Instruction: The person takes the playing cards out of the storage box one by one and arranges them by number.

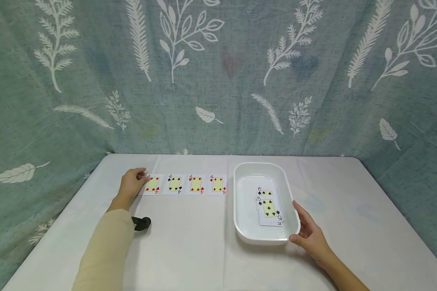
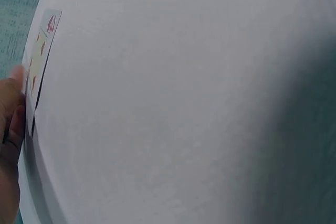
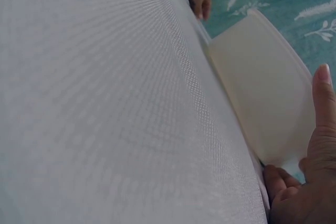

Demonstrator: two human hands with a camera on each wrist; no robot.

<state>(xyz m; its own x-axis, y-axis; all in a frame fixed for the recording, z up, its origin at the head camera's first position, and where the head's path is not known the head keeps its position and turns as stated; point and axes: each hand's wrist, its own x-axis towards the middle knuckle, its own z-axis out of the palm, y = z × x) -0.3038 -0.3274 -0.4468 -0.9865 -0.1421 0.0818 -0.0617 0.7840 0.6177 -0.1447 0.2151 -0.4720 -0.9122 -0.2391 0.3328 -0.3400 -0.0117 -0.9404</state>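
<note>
- Leftmost red-pipped white rectangular card (image 1: 153, 184), left of frame centre, is touched by the left hand (image 1: 130, 186); pinching cannot be told.
- White plastic tub (image 1: 245, 198) is gripped by the right hand (image 1: 310, 237).
- The card should be edge-lifted, unbent.

This looks like a curtained-off work nook, building type unclear: blue-green leaf-print curtain (image 1: 236, 81) hangs behind and beside a white-clothed bench (image 1: 183, 246).

White-covered table (image 1: 182, 250) carries a row of four playing cards (image 1: 196, 184); a white tub (image 1: 247, 226) stands beside them.
</note>
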